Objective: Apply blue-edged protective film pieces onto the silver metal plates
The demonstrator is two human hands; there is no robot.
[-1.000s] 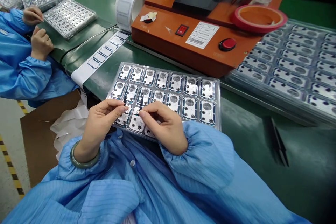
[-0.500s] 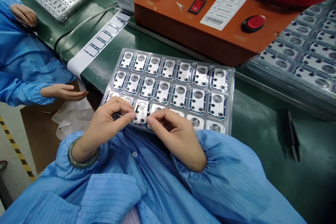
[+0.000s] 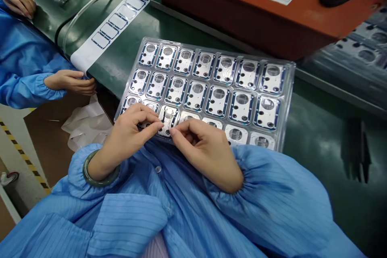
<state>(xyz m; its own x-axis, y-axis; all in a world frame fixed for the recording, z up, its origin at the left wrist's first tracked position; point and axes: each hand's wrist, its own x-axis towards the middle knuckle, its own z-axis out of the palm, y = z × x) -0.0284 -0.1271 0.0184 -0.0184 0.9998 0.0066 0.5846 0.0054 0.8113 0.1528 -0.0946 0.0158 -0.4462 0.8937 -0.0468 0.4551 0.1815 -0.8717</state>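
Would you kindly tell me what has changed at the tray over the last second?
A second ago the left hand and right hand held a thin strip up above the tray; now both have come down onto a part in its near row. The co-worker's hand dropped to near the end of the label strip. The tray's other parts stayed put.

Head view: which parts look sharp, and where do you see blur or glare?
In the head view, the left hand, the right hand and the clear tray are sharp; the tray's pockets show soft white glare; the dark tool and the stacked trays at right are smeared.
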